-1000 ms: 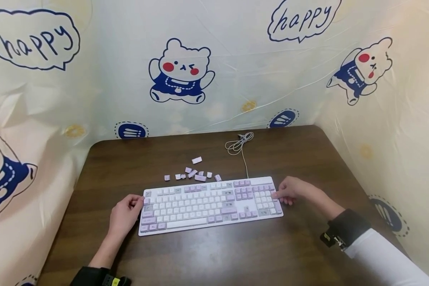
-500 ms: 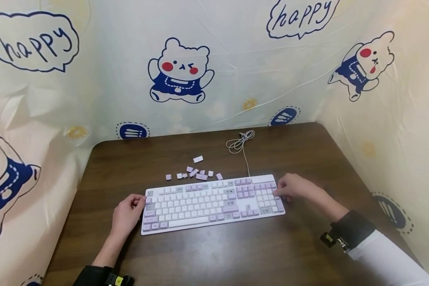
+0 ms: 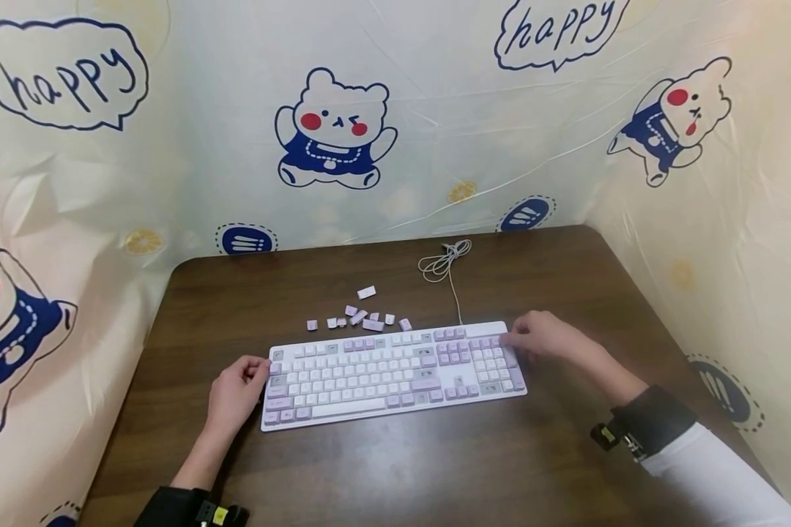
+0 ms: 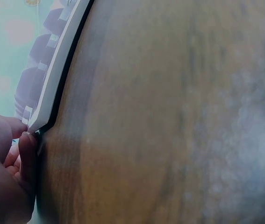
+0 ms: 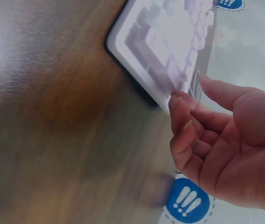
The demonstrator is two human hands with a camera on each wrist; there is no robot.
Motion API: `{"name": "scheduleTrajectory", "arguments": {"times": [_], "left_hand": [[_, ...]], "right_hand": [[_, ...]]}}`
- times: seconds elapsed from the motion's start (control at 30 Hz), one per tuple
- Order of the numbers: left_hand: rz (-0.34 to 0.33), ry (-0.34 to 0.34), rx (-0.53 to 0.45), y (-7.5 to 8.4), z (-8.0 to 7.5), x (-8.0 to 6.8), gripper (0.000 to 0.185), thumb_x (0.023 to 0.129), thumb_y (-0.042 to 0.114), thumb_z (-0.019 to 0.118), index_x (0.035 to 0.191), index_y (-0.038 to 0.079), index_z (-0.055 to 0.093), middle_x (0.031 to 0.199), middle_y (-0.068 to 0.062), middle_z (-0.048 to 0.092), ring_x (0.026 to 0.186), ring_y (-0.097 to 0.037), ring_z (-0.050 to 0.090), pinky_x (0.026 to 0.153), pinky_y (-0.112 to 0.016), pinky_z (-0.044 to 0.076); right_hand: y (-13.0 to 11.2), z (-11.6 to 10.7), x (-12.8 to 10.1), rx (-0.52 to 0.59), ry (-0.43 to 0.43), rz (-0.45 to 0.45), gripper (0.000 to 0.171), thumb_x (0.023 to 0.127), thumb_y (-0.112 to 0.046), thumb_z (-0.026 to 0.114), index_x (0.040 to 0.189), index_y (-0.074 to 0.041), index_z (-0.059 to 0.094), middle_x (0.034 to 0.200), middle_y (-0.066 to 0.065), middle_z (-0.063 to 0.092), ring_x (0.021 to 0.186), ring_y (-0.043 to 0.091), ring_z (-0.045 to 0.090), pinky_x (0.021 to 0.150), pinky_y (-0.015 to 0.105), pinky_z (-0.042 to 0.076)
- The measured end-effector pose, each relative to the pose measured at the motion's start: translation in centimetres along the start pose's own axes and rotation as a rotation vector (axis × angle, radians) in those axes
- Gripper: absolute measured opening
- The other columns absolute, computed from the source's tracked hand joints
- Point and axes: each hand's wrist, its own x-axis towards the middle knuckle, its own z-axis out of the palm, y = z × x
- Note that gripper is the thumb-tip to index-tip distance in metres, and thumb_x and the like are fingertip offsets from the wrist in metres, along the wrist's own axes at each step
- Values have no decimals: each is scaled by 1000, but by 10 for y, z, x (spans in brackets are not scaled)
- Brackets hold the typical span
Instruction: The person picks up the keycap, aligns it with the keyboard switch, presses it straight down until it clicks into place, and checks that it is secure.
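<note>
Your head view was evenly and softly lit, with faint sheen on the brown table [image 3: 382, 468] and bowed edges. Both wrist views were blurred; the keyboard [image 5: 165, 42] smeared out of focus, with pale glare on the wood.

Person's arms, head view: bare hands, dark cuffs, one white sleeve.

Left hand [image 3: 232, 393] and right hand [image 3: 542, 338] were bare, no rings or gloves seen. Right arm wore a white long sleeve [image 3: 718, 476] ending in a black cuff [image 3: 652, 417], with a small black device bearing a yellow mark [image 3: 608, 435] strapped beside it. Left forearm was bare down to a black band [image 3: 171, 509], with a similar yellow-marked unit [image 3: 216, 515] at the frame's lower edge.
</note>
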Motion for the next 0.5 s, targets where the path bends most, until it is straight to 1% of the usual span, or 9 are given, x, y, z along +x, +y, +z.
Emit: {"name": "scheduleTrajectory", "arguments": {"times": [0.2, 0.27, 0.4, 0.5], "left_hand": [[-2, -6, -4, 1, -1, 0, 32, 105, 31, 61, 110, 2, 70, 88, -8, 63, 77, -22, 53, 68, -31, 41], [-1, -3, -4, 1, -1, 0, 31, 104, 31, 61, 110, 2, 70, 88, -8, 63, 77, -22, 53, 68, -31, 40], [-1, -3, -2, 1, 0, -1, 32, 105, 31, 61, 110, 2, 70, 88, -8, 63, 76, -21, 53, 68, -31, 40], [-8, -4, -1, 1, -1, -1, 31, 104, 31, 61, 110, 2, 70, 89, -8, 63, 76, -21, 53, 68, -32, 41]], "right_hand": [[-11, -9, 9, -16, 46, -57, 21, 101, -27, 70, 99, -7, 75, 81, 12, 66, 70, 27, 62, 61, 33, 48], [-17, -11, 12, -29, 66, -72, 22, 101, -28, 69, 99, -7, 75, 81, 12, 66, 70, 25, 61, 61, 32, 47], [-31, -13, 20, -69, 105, -136, 25, 102, -30, 68, 97, -6, 75, 79, 9, 65, 68, 20, 57, 61, 32, 45], [-42, -13, 29, -95, 127, -202, 25, 102, -28, 68, 94, -5, 74, 77, 9, 66, 65, 18, 56, 60, 32, 45]]}}
